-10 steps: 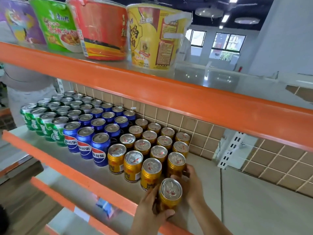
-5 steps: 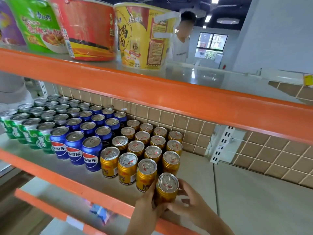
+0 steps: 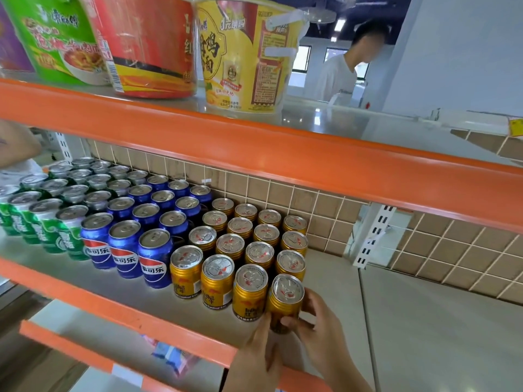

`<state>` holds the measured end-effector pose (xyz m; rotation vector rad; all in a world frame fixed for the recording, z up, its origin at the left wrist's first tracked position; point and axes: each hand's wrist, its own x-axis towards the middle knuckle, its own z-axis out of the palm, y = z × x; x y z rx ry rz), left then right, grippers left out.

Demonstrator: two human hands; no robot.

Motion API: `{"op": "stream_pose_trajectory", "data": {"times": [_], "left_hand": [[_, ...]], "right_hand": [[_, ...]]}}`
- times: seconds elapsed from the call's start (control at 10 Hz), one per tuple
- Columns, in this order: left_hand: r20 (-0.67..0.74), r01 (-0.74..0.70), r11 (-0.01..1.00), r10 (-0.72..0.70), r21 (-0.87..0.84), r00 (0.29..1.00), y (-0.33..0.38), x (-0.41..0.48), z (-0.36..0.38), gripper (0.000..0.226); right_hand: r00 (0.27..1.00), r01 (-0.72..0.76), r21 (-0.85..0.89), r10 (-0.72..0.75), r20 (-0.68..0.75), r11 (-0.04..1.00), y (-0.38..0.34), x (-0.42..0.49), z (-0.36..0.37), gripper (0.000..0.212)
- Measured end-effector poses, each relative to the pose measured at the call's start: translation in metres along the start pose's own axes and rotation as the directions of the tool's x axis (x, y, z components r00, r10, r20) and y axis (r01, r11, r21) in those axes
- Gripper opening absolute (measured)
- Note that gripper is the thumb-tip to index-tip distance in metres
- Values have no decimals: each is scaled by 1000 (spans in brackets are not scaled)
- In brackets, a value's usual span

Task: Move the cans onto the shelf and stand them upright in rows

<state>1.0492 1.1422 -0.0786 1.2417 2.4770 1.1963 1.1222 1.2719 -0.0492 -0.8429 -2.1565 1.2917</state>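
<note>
- Gold can (image 3: 285, 301), one item: it stands upright at the front right corner of the gold block (image 3: 246, 244), on the shelf (image 3: 424, 335), just beside its left neighbour. Your fingers hide its base, so you cannot tell whether it sits flat.
- Left hand (image 3: 254, 360): your fingers are curled against the lower left side of the can, gripping it.
- Right hand (image 3: 319, 329): your fingers are wrapped round the lower front and right side of the same can, gripping it.
- Step in hand, by judgement: you are seating this can as the front member of the rightmost gold column.
- Next move calls for: square it with the front row, check that it rests flat, then let go with both hands without rocking it into its neighbours.
- Blue cans (image 3: 152, 222): upright in rows, directly left of the gold block.
- Green cans (image 3: 48, 210): upright in rows, further left.
- Bare shelf to the right of the gold block: room for further columns.
- Orange front edge (image 3: 127, 315): it runs below the front row, and your wrists cross it.
- Noodle tubs (image 3: 240, 52): on the shelf above.
- Person in a white shirt (image 3: 339, 77): stands beyond the shelving, well apart.
</note>
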Motion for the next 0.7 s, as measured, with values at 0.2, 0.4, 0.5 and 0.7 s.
{"op": "stream_pose_trajectory", "data": {"times": [0.2, 0.4, 0.5, 0.7], "left_hand": [[159, 88, 994, -98, 68, 982, 9, 11, -5, 79], [253, 79, 986, -116, 150, 961, 14, 15, -5, 89], [241, 74, 994, -92, 80, 966, 7, 12, 0, 90], [183, 102, 966, -59, -237, 981, -11, 0, -14, 66]], "right_hand": [[985, -28, -87, 12, -174, 996, 6, -7, 16, 48], [992, -115, -185, 102, -79, 976, -2, -4, 15, 74], [980, -171, -200, 146, -136, 965, -11, -10, 25, 72], [986, -154, -134, 143, -89, 979, -13, -18, 17, 69]]}}
